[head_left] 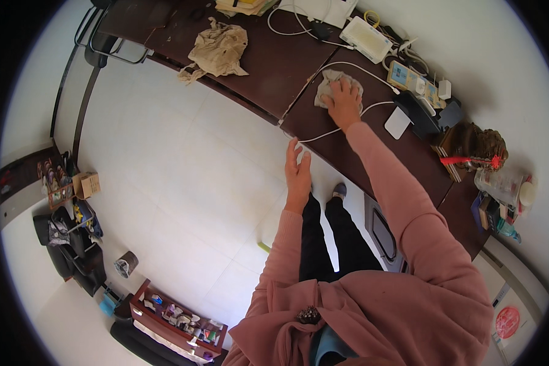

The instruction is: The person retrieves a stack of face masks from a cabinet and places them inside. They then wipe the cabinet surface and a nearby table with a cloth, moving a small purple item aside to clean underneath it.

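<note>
My right hand (347, 101) presses down on a crumpled light-grey cloth (324, 87) on the dark brown wooden desk (384, 160). Its fingers are spread and bent over the cloth. In front of the desk's edge hangs my left hand (298, 176), fingers apart and nothing visible in it. A white cable (322, 136) runs over the desk edge close to its fingertips; whether they touch cannot be seen. Farther left along the desktop lies a rumpled tan cloth (219, 48), part of it drooping over the front edge.
Behind my right hand stand a white router (366, 39), a power strip (411, 80) with plugs, and a black stand (416, 112). A carved wooden ornament (485, 146) with a red tassel is farther right. Across the floor are a waste bin (126, 264) and a low table (178, 320) of small items.
</note>
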### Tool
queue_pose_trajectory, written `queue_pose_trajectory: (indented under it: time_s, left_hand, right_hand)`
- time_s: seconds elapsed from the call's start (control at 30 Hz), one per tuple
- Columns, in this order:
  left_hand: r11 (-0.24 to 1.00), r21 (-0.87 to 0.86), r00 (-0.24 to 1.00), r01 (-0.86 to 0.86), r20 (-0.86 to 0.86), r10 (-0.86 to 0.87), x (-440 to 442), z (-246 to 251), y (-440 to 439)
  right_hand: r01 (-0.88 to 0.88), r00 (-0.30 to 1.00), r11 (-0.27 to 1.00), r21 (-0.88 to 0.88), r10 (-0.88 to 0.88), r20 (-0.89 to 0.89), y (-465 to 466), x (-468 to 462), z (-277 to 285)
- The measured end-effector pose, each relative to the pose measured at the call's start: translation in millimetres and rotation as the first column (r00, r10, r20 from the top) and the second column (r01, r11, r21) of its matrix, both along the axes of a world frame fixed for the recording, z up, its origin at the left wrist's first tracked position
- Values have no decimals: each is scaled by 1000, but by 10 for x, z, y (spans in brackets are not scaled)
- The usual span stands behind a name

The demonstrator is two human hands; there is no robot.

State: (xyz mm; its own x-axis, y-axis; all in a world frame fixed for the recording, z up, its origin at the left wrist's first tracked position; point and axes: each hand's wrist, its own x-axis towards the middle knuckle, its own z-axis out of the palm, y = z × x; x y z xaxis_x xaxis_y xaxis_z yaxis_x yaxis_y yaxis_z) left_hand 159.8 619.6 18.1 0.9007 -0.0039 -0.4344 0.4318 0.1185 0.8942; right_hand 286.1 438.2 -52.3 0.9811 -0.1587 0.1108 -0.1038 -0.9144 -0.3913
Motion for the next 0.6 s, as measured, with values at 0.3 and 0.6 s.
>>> queue_pose_trajectory:
  time_s: [0.3, 0.6]
  left_hand:
    - [997, 61, 999, -48, 8, 48, -385, -209, 316]
    - [986, 81, 989, -149, 11, 148, -534, -256, 785]
  right_hand:
    - [-254, 967, 957, 139, 256, 5, 250, -198, 187]
    - [-397, 863, 635, 663, 503, 35, 807, 74, 372]
